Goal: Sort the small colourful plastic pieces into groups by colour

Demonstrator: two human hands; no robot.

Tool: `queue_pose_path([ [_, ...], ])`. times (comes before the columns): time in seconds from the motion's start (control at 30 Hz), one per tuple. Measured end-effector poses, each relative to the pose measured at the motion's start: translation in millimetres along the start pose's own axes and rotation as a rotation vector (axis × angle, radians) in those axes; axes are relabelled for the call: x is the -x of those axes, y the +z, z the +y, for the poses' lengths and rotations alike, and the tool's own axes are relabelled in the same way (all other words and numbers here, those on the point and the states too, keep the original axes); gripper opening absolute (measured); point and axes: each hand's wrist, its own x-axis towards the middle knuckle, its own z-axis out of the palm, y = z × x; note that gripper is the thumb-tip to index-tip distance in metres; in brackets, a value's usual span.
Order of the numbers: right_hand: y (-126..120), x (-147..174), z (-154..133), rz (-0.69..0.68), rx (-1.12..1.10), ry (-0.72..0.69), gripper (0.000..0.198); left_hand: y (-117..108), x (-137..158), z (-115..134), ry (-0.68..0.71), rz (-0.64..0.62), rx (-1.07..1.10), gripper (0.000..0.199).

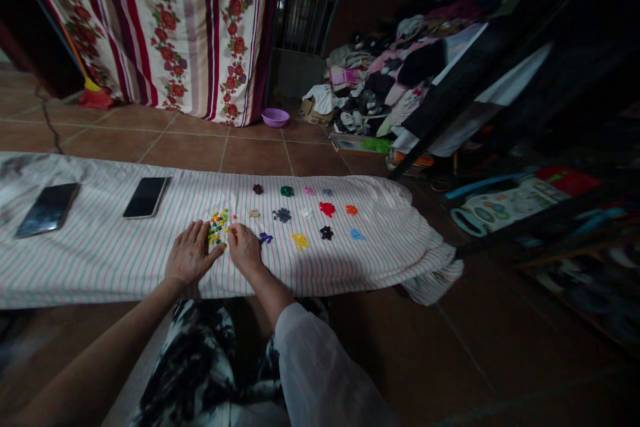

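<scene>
A striped pink-and-white cloth [100,260] lies across the tiled floor. On it sits a small mixed pile of coloured beads [218,225]. My left hand [191,255] rests flat on the cloth just left of that pile, fingers apart. My right hand [244,247] sits just right of the pile, fingers curled down onto the cloth; whether it pinches a bead is hidden. To the right lie several small single-colour heaps: green [287,191], red [327,209], orange [351,210], yellow [300,241], black [327,233], blue [357,235].
Two dark phones [47,209] [146,197] lie on the cloth at the left. A flowered curtain [175,20] hangs behind. A purple bowl [275,117] and a heap of clothes [380,80] are at the back right. Dark shelving [550,200] stands at the right.
</scene>
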Motion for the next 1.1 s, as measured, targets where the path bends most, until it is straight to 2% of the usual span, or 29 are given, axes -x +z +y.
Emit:
queue_pose_path([
  [0.23,-1,1,-2,-0.011,0.032,-0.017,0.015,-3,1,0,0.068,-0.021,-0.005,0.055],
  [0.5,-1,0,0,0.016,-0.018,0.027,0.016,0,1,-1,0.013,-0.005,-0.001,0.076],
  [0.8,-2,4,-1,-0.003,-0.006,-0.080,0.015,-2,0,1,-0.008,0.020,0.027,0.066],
  [1.0,4,1,8,0.101,-0.167,0.093,0.016,-2,-1,2,-0.026,0.029,0.077,0.057],
  [1.1,7,0,10,0.120,-0.238,0.124,0.016,-2,-1,1,-0.034,0.028,0.094,0.054],
])
